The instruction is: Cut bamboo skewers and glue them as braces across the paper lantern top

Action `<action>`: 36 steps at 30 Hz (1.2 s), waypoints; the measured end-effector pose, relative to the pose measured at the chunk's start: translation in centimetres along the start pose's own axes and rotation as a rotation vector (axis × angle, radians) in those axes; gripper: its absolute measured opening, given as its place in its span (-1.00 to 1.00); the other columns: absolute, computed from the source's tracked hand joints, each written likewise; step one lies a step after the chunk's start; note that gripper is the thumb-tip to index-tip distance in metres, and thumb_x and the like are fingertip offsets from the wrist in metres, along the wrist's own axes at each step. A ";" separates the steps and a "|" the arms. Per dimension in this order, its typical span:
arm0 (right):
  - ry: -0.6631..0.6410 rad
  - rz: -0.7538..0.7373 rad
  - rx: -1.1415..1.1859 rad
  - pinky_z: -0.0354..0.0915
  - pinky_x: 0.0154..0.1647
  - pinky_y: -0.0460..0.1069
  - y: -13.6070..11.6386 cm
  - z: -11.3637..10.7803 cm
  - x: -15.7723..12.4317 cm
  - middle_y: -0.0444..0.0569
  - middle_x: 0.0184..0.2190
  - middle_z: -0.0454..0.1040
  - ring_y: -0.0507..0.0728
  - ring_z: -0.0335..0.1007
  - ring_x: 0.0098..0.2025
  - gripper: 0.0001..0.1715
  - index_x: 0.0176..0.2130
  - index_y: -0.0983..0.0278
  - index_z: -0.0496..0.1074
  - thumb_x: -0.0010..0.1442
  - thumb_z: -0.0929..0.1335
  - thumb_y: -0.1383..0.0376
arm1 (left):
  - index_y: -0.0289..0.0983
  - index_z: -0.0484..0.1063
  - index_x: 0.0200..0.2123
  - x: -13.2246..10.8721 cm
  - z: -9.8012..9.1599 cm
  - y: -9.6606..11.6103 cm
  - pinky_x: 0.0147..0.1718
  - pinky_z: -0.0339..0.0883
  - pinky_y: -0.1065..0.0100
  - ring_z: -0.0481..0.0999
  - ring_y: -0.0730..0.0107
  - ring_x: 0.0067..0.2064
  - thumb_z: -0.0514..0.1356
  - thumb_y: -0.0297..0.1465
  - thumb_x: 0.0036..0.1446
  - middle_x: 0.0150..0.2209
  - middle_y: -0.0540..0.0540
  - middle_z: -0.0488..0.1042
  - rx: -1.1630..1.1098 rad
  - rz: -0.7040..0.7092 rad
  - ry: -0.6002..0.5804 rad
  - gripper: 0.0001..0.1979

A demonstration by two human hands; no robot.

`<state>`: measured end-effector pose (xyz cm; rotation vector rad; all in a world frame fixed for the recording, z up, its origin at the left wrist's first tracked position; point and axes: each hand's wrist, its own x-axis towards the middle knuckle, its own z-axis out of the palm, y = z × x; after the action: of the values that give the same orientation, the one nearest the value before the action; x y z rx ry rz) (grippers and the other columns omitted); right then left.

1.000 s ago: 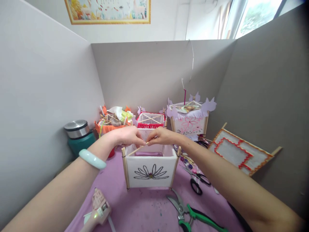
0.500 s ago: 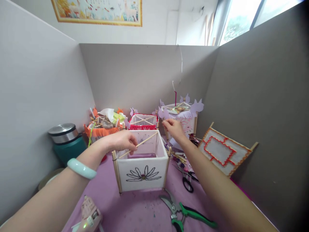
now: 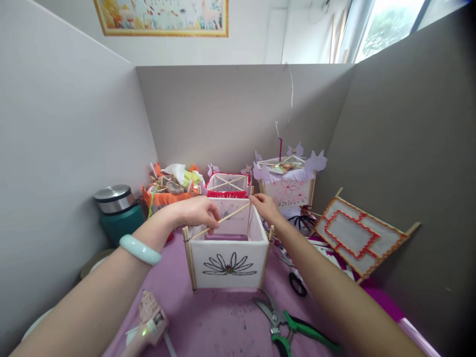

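Note:
A square white-sided box frame with wooden corner posts stands upright on the purple cloth, its top open. A black looped flower is on its front side. Across the opening lies a thin wooden stick, running diagonally from near left to far right. My left hand, with a pale bangle on its wrist, pinches the stick near its middle. My right hand is closed at the box frame's far right corner, fingertips against the stick's end; the exact grip is partly hidden.
A glue gun with a lit green light lies front left. Green-handled pruning shears and scissors lie right. Behind stand a red-fringed box, a purple-trimmed box, and an orange-fringed container. A teal flask stands left; a red-trimmed panel leans right.
My right hand has come down and inward from near the purple-trimmed box to the box frame's far right corner. My left hand keeps its hold on the stick. The camera view has shifted slightly.

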<state>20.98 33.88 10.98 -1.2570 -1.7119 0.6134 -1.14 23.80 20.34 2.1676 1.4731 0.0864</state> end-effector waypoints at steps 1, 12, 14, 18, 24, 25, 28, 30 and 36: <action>-0.010 -0.003 -0.002 0.25 -0.33 -0.05 0.0 -0.1 0.0 0.02 -0.33 0.56 0.14 0.43 -0.29 -0.63 -0.30 0.34 0.53 0.15 0.26 0.14 | -0.23 0.56 -0.27 -0.1 0.0 0.0 -0.55 0.03 0.40 0.36 0.41 -0.46 0.17 -0.30 -0.08 -0.45 -0.02 0.57 0.002 0.001 -0.001 -0.71; 0.127 -0.076 -0.079 0.14 -0.42 -0.07 -0.8 -2.1 0.0 -0.05 -0.48 0.50 0.10 0.35 -0.42 -0.58 -0.38 0.32 0.51 0.19 0.23 0.09 | -0.21 0.59 -0.32 -0.6 -0.1 0.0 -0.49 0.06 0.40 0.34 0.43 -0.44 0.15 -0.32 -0.07 -0.49 0.00 0.56 0.020 0.035 -0.001 -0.74; 0.170 -0.136 -0.080 0.15 -0.38 -0.07 -1.6 -2.6 -0.4 -0.07 -0.46 0.50 0.10 0.35 -0.39 -0.62 -0.37 0.30 0.50 0.19 0.25 0.11 | -0.21 0.59 -0.29 -0.7 -0.1 0.0 -0.50 0.06 0.40 0.33 0.43 -0.46 0.15 -0.31 -0.05 -0.48 0.00 0.57 0.017 0.036 -0.001 -0.72; 0.006 -0.542 -0.069 0.20 -0.28 -0.07 -4.2 -3.3 -1.3 -0.07 -0.39 0.50 0.06 0.36 -0.32 -0.74 -0.37 0.28 0.51 0.22 0.29 0.21 | -0.22 0.58 -0.24 -1.1 -0.1 -0.2 -0.52 0.05 0.39 0.33 0.42 -0.46 0.13 -0.29 -0.01 -0.47 -0.01 0.58 0.007 0.041 -0.004 -0.70; -0.623 -0.881 -0.315 0.23 -0.20 -0.05 -6.9 -2.6 -0.9 -0.07 -0.29 0.54 0.07 0.38 -0.23 -0.84 -0.22 0.21 0.53 0.14 0.41 0.27 | -0.23 0.58 -0.24 -2.0 0.2 -0.5 -0.52 0.09 0.42 0.35 0.44 -0.48 0.11 -0.25 0.05 -0.42 -0.04 0.58 -0.112 0.042 0.077 -0.69; -0.674 -0.885 -0.358 0.23 -0.21 -0.05 -7.0 -2.3 -0.7 -0.06 -0.28 0.55 0.08 0.39 -0.23 -0.81 -0.20 0.20 0.53 0.12 0.43 0.28 | -0.24 0.58 -0.24 -2.2 0.4 -0.6 -0.54 0.09 0.42 0.32 0.46 -0.51 0.11 -0.24 0.06 -0.42 -0.05 0.58 -0.138 0.030 0.098 -0.68; -0.733 -0.857 -0.422 0.22 -0.25 -0.06 -6.7 -1.3 -0.3 -0.08 -0.31 0.57 0.07 0.41 -0.27 -0.80 -0.19 0.21 0.54 0.12 0.41 0.32 | -0.25 0.53 -0.15 -3.0 1.0 -1.0 -0.62 0.06 0.43 0.22 0.53 -0.60 0.12 -0.18 0.07 -0.33 -0.08 0.58 -0.282 -0.031 0.197 -0.63; -0.722 -0.835 -0.418 0.22 -0.27 -0.07 -6.4 -0.9 -0.2 -0.10 -0.33 0.58 0.06 0.41 -0.29 -0.82 -0.21 0.21 0.55 0.15 0.39 0.35 | -0.24 0.48 -0.08 -4.0 1.5 -1.4 -0.63 0.10 0.43 0.23 0.54 -0.60 0.13 -0.17 0.07 -0.23 -0.11 0.57 -0.409 -0.064 0.350 -0.60; -0.688 -0.824 -0.336 0.21 -0.27 -0.08 -5.8 -0.7 -0.3 -0.10 -0.32 0.58 0.05 0.42 -0.29 -0.82 -0.25 0.21 0.57 0.16 0.37 0.37 | -0.22 0.44 -0.09 -8.4 4.1 -2.3 -0.54 0.26 0.44 0.38 0.45 -0.45 0.14 -0.20 0.10 -0.26 -0.11 0.51 -0.482 -0.119 0.551 -0.66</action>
<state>18.86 31.38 15.86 -0.4275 -2.7555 0.2554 -5.16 15.52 17.70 1.7246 1.6437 0.9571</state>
